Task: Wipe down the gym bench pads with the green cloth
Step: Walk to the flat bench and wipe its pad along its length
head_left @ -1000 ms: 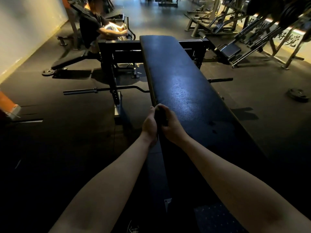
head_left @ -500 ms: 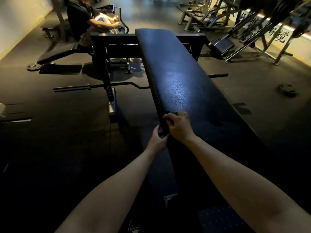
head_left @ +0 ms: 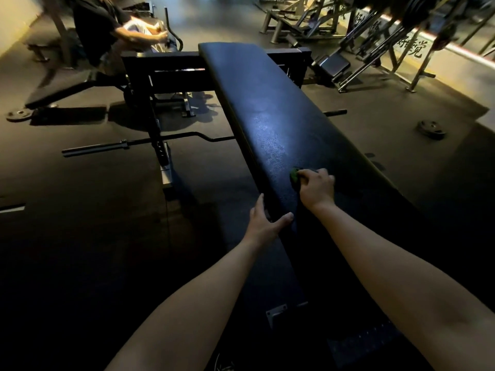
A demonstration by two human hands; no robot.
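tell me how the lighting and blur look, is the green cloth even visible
Head view: dim overall, pale sheen on the long black padded bench; the crumpled green cloth shows as a sliver beside the right hand; the left hand rests on the pad's shadowed edge; the seated person is blurred.

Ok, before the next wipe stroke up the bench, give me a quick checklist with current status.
1. Green cloth gripped by right hand: ok, fingers curled over it.
2. Cloth against bench pad: ok, on the pad's top.
3. Left hand steadying: ok, rests on the pad's left edge, thumb on top.
4. Pad ahead free of objects: ok, nothing lies on it.
5. Near end already wiped: cannot tell, too dark.
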